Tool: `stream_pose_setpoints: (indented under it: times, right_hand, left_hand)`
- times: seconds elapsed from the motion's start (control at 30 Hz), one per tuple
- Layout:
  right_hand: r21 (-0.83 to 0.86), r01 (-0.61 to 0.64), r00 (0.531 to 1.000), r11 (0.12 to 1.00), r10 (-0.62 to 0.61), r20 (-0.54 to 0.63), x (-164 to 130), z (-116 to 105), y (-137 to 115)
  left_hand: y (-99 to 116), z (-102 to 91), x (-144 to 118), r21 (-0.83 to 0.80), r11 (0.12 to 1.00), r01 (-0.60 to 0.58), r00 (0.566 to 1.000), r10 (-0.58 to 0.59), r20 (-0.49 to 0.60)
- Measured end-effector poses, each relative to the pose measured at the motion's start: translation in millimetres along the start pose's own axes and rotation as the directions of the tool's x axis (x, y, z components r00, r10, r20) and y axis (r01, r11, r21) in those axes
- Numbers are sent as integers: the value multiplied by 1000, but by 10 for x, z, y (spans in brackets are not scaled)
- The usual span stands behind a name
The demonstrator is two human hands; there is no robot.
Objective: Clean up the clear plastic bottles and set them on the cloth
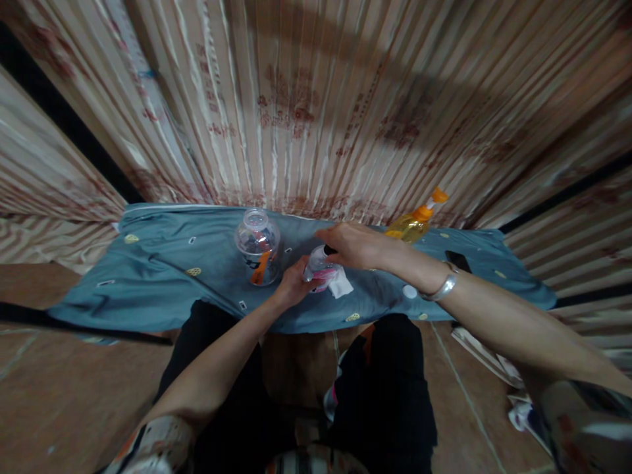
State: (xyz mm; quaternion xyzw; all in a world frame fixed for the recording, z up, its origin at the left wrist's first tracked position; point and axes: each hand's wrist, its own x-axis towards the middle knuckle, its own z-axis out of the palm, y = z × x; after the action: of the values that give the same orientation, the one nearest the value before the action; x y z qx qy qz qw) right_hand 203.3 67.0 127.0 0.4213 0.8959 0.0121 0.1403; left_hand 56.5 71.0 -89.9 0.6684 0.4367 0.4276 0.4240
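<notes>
My left hand grips the lower part of a small clear bottle with a pink label, which lies tilted over the blue-grey cloth. My right hand is closed over the bottle's dark top end. A white tissue lies just under the bottle, to the right of my left hand. A silver bracelet sits on my right wrist.
An open clear jar with an orange mark stands left of my hands. A yellow bottle with an orange pump stands behind my right hand. A black phone and a small white cap lie on the right. Striped curtain behind.
</notes>
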Motion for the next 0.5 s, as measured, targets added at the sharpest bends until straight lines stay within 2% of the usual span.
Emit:
stream_pose_setpoints:
  times: [0.13,0.3,0.43,0.5]
  right_hand:
    - [-28,-78,997,997,77,-17,0,31,6]
    - [4,-9,998,1000,9,-55,4,82,23]
    - [-28,-105,992,994,102,-79,7,83,23]
    - [-21,-79,993,997,77,-93,7,81,19]
  left_hand:
    - [-12,3,6,3,1000,-1,1000,1,18]
    - [-29,0,10,3,1000,-8,1000,8,30]
    - [-31,-6,10,-1,1000,-13,999,14,32]
    - [-31,-6,8,-4,1000,-19,999,19,29]
